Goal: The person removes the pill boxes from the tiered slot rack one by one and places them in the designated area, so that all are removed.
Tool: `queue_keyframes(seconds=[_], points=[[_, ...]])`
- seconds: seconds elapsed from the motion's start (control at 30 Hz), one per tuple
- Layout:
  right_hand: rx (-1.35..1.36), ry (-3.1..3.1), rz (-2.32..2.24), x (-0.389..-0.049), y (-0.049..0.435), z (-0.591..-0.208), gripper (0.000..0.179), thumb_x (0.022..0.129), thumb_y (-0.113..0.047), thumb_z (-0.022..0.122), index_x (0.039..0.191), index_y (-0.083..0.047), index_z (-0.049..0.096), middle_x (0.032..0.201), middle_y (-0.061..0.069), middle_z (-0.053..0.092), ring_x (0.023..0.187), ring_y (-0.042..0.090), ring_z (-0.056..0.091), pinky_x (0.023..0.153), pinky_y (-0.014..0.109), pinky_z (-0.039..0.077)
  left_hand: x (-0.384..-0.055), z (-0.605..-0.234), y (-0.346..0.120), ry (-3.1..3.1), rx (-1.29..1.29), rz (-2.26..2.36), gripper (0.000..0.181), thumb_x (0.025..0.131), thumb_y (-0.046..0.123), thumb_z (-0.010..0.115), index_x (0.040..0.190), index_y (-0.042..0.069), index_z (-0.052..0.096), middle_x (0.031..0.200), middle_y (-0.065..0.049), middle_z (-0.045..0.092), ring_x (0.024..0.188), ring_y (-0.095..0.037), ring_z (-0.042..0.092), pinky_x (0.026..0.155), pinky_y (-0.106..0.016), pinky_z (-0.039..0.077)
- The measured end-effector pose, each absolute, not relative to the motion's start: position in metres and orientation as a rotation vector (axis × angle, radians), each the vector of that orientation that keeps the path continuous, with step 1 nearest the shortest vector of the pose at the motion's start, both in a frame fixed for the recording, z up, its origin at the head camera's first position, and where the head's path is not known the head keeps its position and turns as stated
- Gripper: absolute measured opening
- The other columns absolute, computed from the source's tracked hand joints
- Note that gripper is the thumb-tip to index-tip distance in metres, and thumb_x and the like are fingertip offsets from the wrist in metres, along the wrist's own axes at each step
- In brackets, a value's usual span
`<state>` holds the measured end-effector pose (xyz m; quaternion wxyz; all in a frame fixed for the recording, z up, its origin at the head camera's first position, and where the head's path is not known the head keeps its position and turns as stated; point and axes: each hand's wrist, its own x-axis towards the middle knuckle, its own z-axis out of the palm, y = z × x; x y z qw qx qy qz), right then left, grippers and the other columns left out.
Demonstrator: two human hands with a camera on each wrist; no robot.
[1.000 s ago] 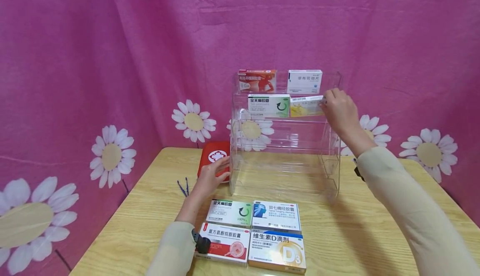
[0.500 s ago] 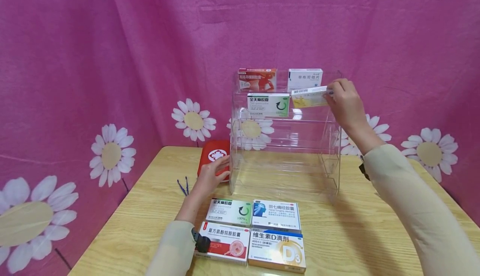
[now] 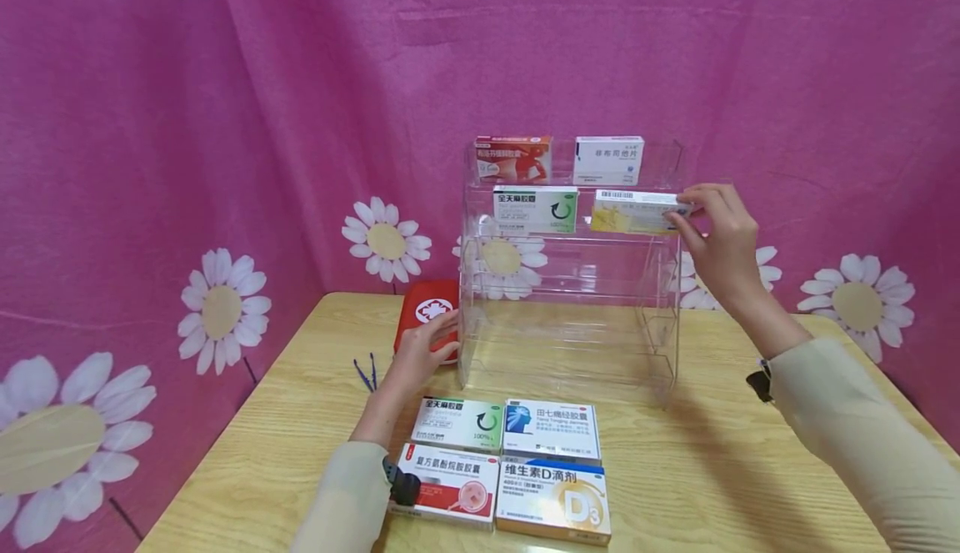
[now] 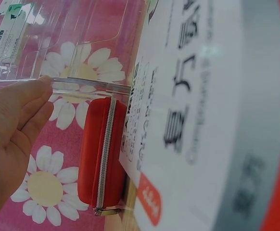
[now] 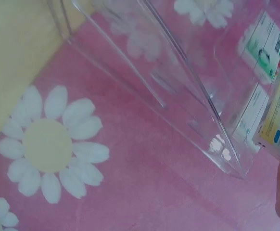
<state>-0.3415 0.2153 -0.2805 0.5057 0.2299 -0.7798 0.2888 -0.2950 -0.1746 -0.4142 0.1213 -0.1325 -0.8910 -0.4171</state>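
- The yellow box (image 3: 636, 213) lay leftward from the right hand (image 3: 722, 232), the nearer one — thumb and fingers pinched its right end.
- Its long axis ran across the clear rack (image 3: 570, 290), at the second tier.
- Left, past a gap, stood the green-white box (image 3: 535, 209).
- The left hand (image 3: 420, 351), fingers nearly straight, held nothing — it was at the rack's left side.

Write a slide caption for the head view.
Right hand pinching a yellow and white box at a clear rack, left hand at the rack's side.

From head and wrists, views share the rack (image 3: 570, 288).
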Motion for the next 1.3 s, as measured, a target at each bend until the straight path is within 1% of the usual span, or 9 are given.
queue_keyframes(seconds=[0.07,0.17,0.23,0.37,0.53,0.8,0.97,1.1,1.3], points=[[0.563,-1.878,0.722,-0.333,0.218,-0.291,0.024,0.08,0.004,0.075,0.101,0.01,0.064,0.105,0.026,0.063,0.086,0.013,0.061,0.081,-0.003,0.036,-0.294,-0.414,-0.174,-2.603,-0.385,-1.209,0.057,0.087,0.005,0.071,0.141,0.012,0.052,0.134,-0.01,0.064,0.125,-0.026,0.061,0.101,-0.04,0.053],[0.581,-1.884,0.754,-0.319,0.223,-0.308,0.026,0.076,0.007,0.077,0.099,0.009,0.067,0.1,0.023,0.065,0.088,-0.01,0.05,0.079,-0.004,0.038,-0.294,-0.414,-0.174,-2.6,-0.389,-1.205,0.057,0.087,0.005,0.071,0.14,0.011,0.052,0.134,-0.01,0.064,0.125,-0.026,0.061,0.1,-0.041,0.053],[0.605,-1.887,0.784,-0.31,0.226,-0.32,0.028,0.073,0.01,0.079,0.099,0.008,0.068,0.097,0.022,0.066,0.09,-0.017,0.046,0.078,-0.004,0.04,-0.294,-0.414,-0.175,-2.596,-0.398,-1.204,0.057,0.087,0.004,0.071,0.14,0.011,0.053,0.134,-0.01,0.064,0.125,-0.026,0.061,0.1,-0.04,0.053],[0.641,-1.911,0.82,-0.293,0.233,-0.344,0.034,0.066,0.016,0.08,0.096,0.007,0.069,0.091,0.018,0.066,0.091,-0.018,0.048,0.08,-0.005,0.042,-0.294,-0.415,-0.175,-2.597,-0.405,-1.2,0.056,0.087,0.005,0.071,0.14,0.01,0.053,0.134,-0.011,0.064,0.125,-0.027,0.061,0.1,-0.04,0.053],[0.659,-2.014,0.818,-0.272,0.242,-0.369,0.035,0.063,0.019,0.08,0.093,0.006,0.067,0.089,0.015,0.066,0.092,-0.021,0.048,0.08,-0.005,0.044,-0.294,-0.414,-0.176,-2.602,-0.395,-1.202,0.057,0.087,0.006,0.071,0.141,0.011,0.052,0.134,-0.011,0.063,0.125,-0.026,0.061,0.101,-0.04,0.053],[0.687,-2.174,0.802,-0.247,0.25,-0.399,0.035,0.062,0.017,0.08,0.091,0.0,0.069,0.088,0.008,0.067,0.088,-0.019,0.05,0.071,-0.001,0.048,-0.294,-0.412,-0.177,-2.561,-0.437,-1.205,0.055,0.086,0.003,0.071,0.138,0.006,0.054,0.132,-0.015,0.064,0.121,-0.028,0.064,0.098,-0.039,0.054],[0.711,-2.222,0.799,-0.235,0.256,-0.413,0.036,0.062,0.015,0.08,0.09,-0.005,0.069,0.088,0.004,0.068,0.086,-0.02,0.051,0.069,0.001,0.05,-0.294,-0.413,-0.177,-2.56,-0.454,-1.194,0.055,0.086,0.002,0.07,0.138,0.005,0.054,0.132,-0.015,0.064,0.121,-0.029,0.064,0.098,-0.039,0.054],[0.745,-2.265,0.788,-0.23,0.259,-0.425,0.036,0.062,0.013,0.081,0.089,-0.008,0.069,0.087,0.002,0.068,0.083,-0.016,0.054,0.068,0.002,0.05,-0.294,-0.412,-0.176,-2.548,-0.464,-1.208,0.053,0.086,0.001,0.07,0.137,0.003,0.054,0.132,-0.017,0.064,0.12,-0.03,0.064,0.098,-0.04,0.054],[0.811,-2.345,0.849,-0.226,0.264,-0.439,0.03,0.067,0.01,0.08,0.087,-0.01,0.069,0.083,0.001,0.067,0.077,-0.012,0.058,0.063,0.005,0.052,-0.294,-0.412,-0.174,-2.554,-0.471,-1.214,0.054,0.086,0.001,0.07,0.137,0.004,0.054,0.133,-0.017,0.063,0.121,-0.03,0.064,0.098,-0.039,0.054]])
